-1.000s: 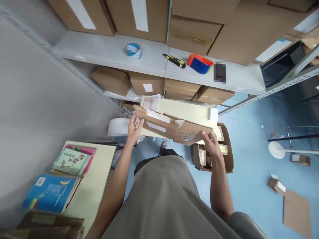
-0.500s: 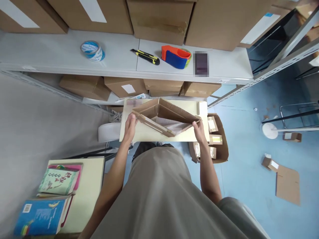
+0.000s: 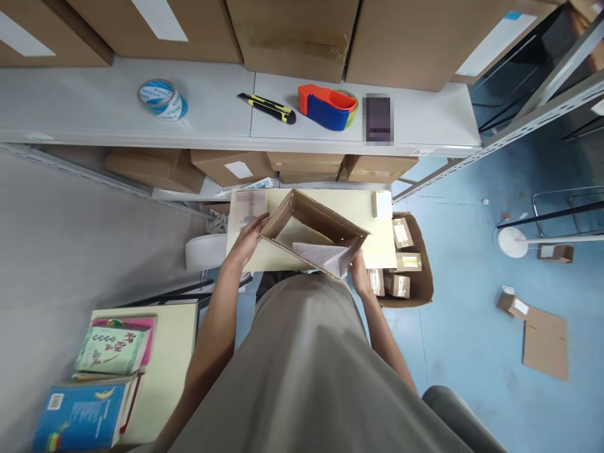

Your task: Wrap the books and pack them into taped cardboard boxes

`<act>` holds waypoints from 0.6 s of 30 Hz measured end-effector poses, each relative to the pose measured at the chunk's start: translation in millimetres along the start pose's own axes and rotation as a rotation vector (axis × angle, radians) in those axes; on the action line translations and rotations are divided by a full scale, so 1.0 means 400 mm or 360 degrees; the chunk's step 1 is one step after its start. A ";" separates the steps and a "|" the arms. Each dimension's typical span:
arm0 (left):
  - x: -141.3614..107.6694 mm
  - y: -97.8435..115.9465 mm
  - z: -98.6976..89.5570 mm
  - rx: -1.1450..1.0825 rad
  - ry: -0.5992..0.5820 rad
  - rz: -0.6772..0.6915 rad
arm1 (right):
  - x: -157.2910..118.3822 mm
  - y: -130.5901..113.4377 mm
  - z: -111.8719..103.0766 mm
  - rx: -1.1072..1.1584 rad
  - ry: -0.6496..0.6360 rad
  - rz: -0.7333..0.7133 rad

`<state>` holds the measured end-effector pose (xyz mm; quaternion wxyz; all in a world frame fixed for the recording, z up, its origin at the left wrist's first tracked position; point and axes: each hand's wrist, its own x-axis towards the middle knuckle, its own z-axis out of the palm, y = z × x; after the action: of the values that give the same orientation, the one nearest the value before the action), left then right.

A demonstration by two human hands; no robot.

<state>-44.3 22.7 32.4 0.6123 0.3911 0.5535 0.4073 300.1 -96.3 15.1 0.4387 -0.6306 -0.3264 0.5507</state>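
Note:
An opened-out cardboard box (image 3: 325, 217) is held between my two hands over a pale yellow table (image 3: 377, 242). Its four walls form a tilted rectangle, and the tabletop shows through it. A white sheet (image 3: 321, 253) lies inside along the near wall and right corner. My left hand (image 3: 248, 240) grips the box's left corner. At the lower right corner my right hand (image 3: 359, 270) is closed on the cardboard, its fingertips partly hidden.
A shelf (image 3: 207, 94) ahead bears a tape roll (image 3: 163, 99), a cutter (image 3: 267, 108) and an orange-blue tape dispenser (image 3: 326, 106). An open carton (image 3: 427, 283) with small boxes stands right of the table. Books (image 3: 85, 412) lie on a side table at lower left.
The flattish cardboard has been spread into a wider rectangle. My right hand has moved left and nearer my body; my left hand has shifted slightly right with its corner.

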 end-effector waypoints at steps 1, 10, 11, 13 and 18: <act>-0.008 0.005 0.002 -0.0035 -0.0052 -0.0046 | -0.003 -0.016 0.006 -0.0011 0.0008 0.0000; -0.061 -0.024 0.027 0.0073 0.0001 -0.0166 | 0.102 -0.131 0.036 -0.0135 -0.0046 -0.0076; -0.063 -0.028 0.027 0.0104 -0.0017 -0.0164 | 0.110 -0.127 0.035 -0.0155 0.0022 -0.0060; -0.066 -0.030 0.022 0.0166 -0.0039 -0.0146 | 0.117 -0.115 0.032 -0.0197 0.0161 -0.0040; -0.061 -0.023 -0.011 0.0334 -0.0012 -0.0098 | 0.090 -0.099 0.017 -0.0192 0.0223 0.0089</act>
<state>-49.5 -3.2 32.2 0.5824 0.4372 0.6025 0.3266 302.6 -46.7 36.5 0.4061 -0.7017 -0.3098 0.4967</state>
